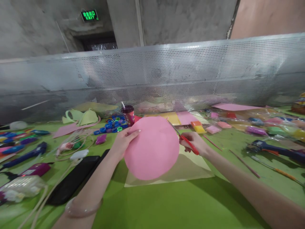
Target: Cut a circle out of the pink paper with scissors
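A round sheet of pink paper [152, 149] is raised above the table, facing me. My left hand [126, 140] pinches its upper left edge, thumb on the front and fingers mostly behind. In my right hand [194, 143] is a pair of red-handled scissors [190, 145], held at the paper's upper right edge with the blades pointing up and left. Part of the blades shows against the rim; whether they are apart I cannot tell. Beneath the pink paper lies a pale yellow sheet [200, 170] on the green table.
A dark cup with a straw [128, 115] and blue caps [113, 124] stand behind my left hand. A black case [73, 179] and cables lie left. Coloured clay packs [213, 129], a blue-handled tool [281, 149] and thin sticks [245, 163] lie right. A perforated metal screen [152, 76] borders the back.
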Demonstrator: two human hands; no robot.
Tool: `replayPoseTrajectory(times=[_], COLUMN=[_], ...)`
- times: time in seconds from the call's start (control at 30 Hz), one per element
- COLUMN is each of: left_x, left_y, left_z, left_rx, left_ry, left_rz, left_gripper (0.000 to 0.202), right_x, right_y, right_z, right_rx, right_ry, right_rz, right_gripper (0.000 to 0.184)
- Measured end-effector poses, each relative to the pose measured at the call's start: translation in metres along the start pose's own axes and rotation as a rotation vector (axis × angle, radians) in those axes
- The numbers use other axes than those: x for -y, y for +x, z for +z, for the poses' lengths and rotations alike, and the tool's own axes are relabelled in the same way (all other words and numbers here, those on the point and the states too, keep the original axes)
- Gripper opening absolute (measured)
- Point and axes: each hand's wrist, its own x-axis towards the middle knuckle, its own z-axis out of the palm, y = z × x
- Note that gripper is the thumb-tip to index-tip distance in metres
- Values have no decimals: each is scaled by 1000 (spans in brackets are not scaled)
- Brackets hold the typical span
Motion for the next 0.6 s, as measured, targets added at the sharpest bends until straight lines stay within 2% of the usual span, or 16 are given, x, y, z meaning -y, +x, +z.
replayPoseTrajectory(times=[0.4, 0.6], left_x=[0, 0], left_y=[0, -1], left_z=[0, 0], left_rx=[30, 30], left_ry=[-42, -18], left_rz=[-9, -8], left_gripper=[38, 41], right_x=[-2, 1], right_y=[1, -1], right_z=[0, 1], right_rx=[29, -3], right_ry=[-17, -40], right_rz=[-5, 1], right_gripper=[10, 11])
